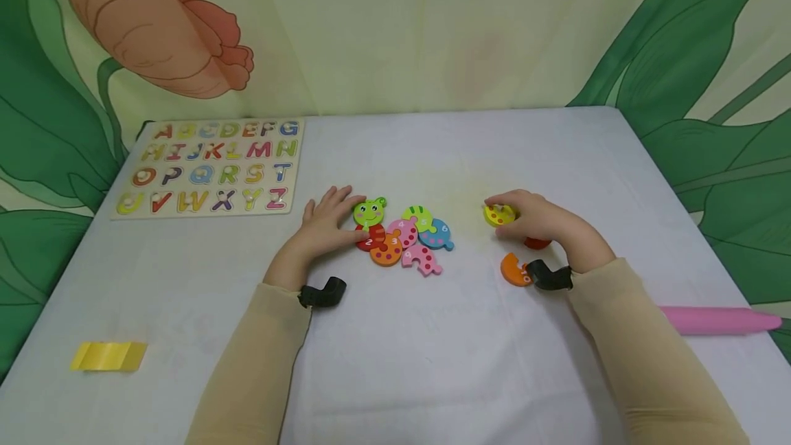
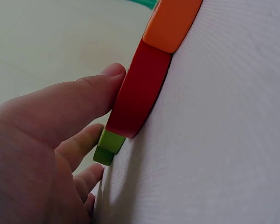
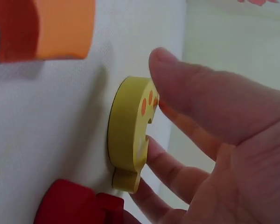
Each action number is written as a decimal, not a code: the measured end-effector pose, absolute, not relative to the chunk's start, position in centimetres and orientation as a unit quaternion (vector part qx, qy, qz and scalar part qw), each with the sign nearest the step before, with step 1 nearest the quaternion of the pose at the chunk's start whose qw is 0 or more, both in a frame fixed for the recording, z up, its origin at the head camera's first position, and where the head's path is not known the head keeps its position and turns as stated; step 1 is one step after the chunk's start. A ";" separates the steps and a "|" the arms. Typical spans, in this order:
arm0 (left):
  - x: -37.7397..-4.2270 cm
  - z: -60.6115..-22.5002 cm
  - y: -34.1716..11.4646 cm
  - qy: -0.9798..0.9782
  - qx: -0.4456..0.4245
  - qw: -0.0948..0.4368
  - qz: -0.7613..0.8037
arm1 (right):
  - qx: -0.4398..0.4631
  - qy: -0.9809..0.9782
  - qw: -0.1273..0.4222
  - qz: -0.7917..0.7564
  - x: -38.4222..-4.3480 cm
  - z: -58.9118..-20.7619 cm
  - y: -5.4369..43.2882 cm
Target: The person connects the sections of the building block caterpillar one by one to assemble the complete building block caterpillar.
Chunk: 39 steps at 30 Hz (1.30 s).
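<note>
L hand (image 1: 324, 224): fingers spread, thumb by red no. 2 pc (image 1: 373, 239), index at green head pc (image 1: 369, 211), I'd say to steady 6-pc chain (image 1: 404, 232) | R hand (image 1: 539, 217): fingers clamped on yellow pc (image 1: 499, 216) by edges, prob. for control; pc rt of chain, nr orange pc (image 1: 513, 270).

A smiling green head piece (image 1: 369, 212) and red 2 (image 1: 377, 234), touched by the left hand (image 1: 323, 224), join orange 3 (image 1: 386, 253), pink 4 (image 1: 406, 231), green 5 (image 1: 417, 218) and blue 6 (image 1: 437, 235) in a flat curve, pink 9 (image 1: 424, 261) just beside, while the right hand (image 1: 540, 217) pinches a spotted yellow piece (image 1: 496, 217) near a red piece (image 1: 536, 244) and an orange piece (image 1: 513, 270).
</note>
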<state>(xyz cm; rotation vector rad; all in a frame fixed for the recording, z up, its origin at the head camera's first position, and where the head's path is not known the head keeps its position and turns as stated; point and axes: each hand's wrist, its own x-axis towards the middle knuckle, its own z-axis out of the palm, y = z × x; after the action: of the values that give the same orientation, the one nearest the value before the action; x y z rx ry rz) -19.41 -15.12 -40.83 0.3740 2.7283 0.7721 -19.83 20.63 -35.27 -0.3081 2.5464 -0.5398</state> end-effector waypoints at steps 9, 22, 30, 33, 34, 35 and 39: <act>-19.3 -40.5 -15.0 0.945 0.131 0.140 0.267 | -0.078 0.954 0.243 -0.157 -19.7 -35.1 19.1; -19.3 -40.5 -15.0 0.944 0.132 0.140 0.268 | -0.086 0.951 0.214 -0.207 -19.4 -34.2 18.8; -19.3 -40.6 -15.1 0.944 0.134 0.141 0.267 | -0.106 0.935 0.217 -0.261 -18.8 -34.2 18.3; -19.4 -40.7 -15.1 0.945 0.132 0.140 0.266 | -0.119 0.929 0.217 -0.274 -18.7 -34.5 18.0; -19.4 -40.7 -15.1 0.945 0.131 0.140 0.266 | -0.118 0.928 0.217 -0.280 -18.6 -34.6 17.9; -19.4 -40.7 -15.1 0.945 0.131 0.141 0.266 | -0.116 0.926 0.217 -0.285 -18.5 -34.7 17.9; -19.4 -40.7 -15.1 0.944 0.130 0.142 0.267 | -0.116 0.920 0.216 -0.306 -18.3 -34.9 17.6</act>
<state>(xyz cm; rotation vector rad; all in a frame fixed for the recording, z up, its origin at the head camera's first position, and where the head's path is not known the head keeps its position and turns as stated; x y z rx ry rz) -19.41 -15.05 -40.74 0.3761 2.7254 0.7715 -18.27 17.57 -34.90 -0.3213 2.5499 -0.8485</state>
